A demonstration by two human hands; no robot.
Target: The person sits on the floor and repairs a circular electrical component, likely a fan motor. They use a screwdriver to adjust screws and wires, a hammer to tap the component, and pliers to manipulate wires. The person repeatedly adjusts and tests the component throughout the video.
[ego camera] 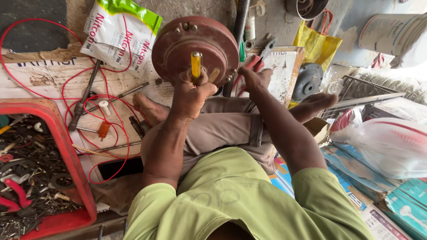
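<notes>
Left hand (pixel 192 91) clamped on a yellow-handled screwdriver (pixel 196 65) — its shaft driven straight into the motor housing (pixel 195 46); right hand (pixel 254 76) braces the rim, grip unclear.

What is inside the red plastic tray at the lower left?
The red tray holds a jumble of small metal parts, screws and red-handled pliers. Whatever lies beneath the pile is covered.

Just one view here: the head cam is looking steeply down from the person's own head, facing forward over their lap toward the cluttered floor, sitting pretty close in, so no second view is overlapping anything.
</notes>
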